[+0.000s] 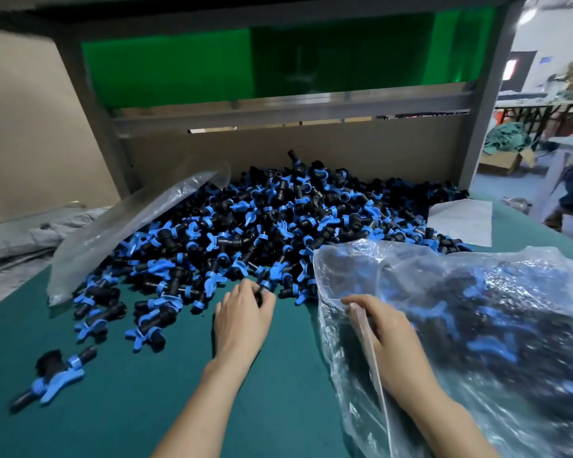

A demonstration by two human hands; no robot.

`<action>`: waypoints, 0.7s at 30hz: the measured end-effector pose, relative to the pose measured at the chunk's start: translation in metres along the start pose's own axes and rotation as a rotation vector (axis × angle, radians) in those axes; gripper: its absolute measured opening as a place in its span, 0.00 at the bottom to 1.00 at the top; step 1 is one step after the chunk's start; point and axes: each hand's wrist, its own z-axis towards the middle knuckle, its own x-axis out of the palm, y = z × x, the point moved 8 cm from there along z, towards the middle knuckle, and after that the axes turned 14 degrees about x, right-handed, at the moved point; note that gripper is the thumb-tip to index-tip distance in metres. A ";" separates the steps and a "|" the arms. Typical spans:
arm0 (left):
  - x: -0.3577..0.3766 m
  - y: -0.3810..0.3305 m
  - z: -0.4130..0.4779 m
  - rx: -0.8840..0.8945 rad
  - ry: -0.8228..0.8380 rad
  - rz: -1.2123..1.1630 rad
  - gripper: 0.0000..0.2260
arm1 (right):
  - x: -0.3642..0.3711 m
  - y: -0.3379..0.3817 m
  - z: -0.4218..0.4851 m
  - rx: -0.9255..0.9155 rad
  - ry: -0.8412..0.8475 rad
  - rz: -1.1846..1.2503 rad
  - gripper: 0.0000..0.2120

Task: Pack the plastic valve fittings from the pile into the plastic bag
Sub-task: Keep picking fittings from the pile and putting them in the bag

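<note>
The left hand (245,314) curls round a black fitting (262,294) at the near edge of the pile (278,219); the right hand (382,325) pinches the rim of the part-filled plastic bag (477,309) at right; another clear bag (119,233) drapes the pile's left

We see a table (166,418) covered in a dark teal mat. A broad pile (278,219) of black and blue valve fittings (212,239) lies on its far half, reaching back to the brown board behind. A few loose fittings (57,375) lie apart at the near left. On the right a clear plastic bag (477,309), partly filled with fittings, rests on the mat. A second clear bag (119,233) lies over the pile's left edge. A white sheet (460,219) lies at the far right.
</note>
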 end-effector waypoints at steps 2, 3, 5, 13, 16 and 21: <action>-0.005 0.011 -0.011 -0.098 -0.056 -0.240 0.10 | 0.000 -0.001 -0.001 0.004 -0.001 0.006 0.10; -0.008 0.015 -0.018 -0.134 -0.083 -0.333 0.11 | 0.000 -0.002 -0.001 0.006 -0.002 0.010 0.10; -0.015 0.020 -0.030 -0.177 -0.139 -0.472 0.12 | 0.000 -0.002 -0.001 0.004 -0.003 0.013 0.10; -0.024 0.019 -0.050 -0.212 -0.181 -0.638 0.21 | -0.001 -0.001 -0.002 -0.012 -0.004 0.009 0.10; -0.024 0.017 -0.049 -0.223 -0.169 -0.669 0.22 | 0.000 -0.001 -0.002 -0.007 0.003 0.011 0.10; -0.027 0.011 -0.048 -0.206 -0.160 -0.688 0.21 | 0.000 0.000 -0.001 -0.005 0.012 0.012 0.10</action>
